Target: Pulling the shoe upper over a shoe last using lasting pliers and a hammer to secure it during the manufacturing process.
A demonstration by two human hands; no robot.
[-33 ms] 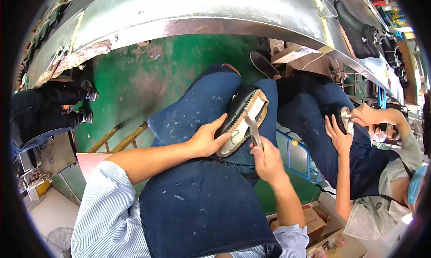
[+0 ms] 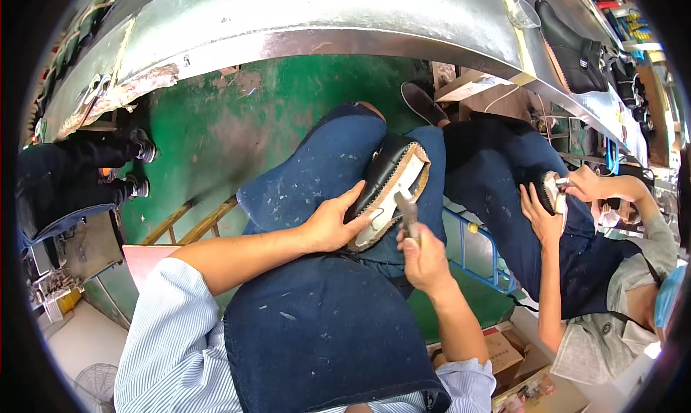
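A black shoe upper (image 2: 383, 170) lies sole-up across my lap, its stitched edge framing a pale insole (image 2: 407, 180). My left hand (image 2: 335, 226) is closed around the near left side of the shoe, thumb over its edge. In my right hand (image 2: 428, 260) is a short grey metal hand tool (image 2: 409, 215), slightly blurred, with its head over the insole. Whether the tool touches the insole I cannot tell. A thin dark loop, like thread or wire, shows on the insole close to my left thumb.
At right, a co-worker's hands (image 2: 543, 215) hold another black shoe (image 2: 531, 177) and a small tool. A metal bench (image 2: 302, 17) curves across the far side, with a black boot (image 2: 576, 53) and a clear cup (image 2: 524, 14) on it. Another person's legs (image 2: 79, 172) are at left.
My right hand and the tool have shifted slightly, the tool's head tipping a little right and nearer to me. My left hand and the shoe stay in place.
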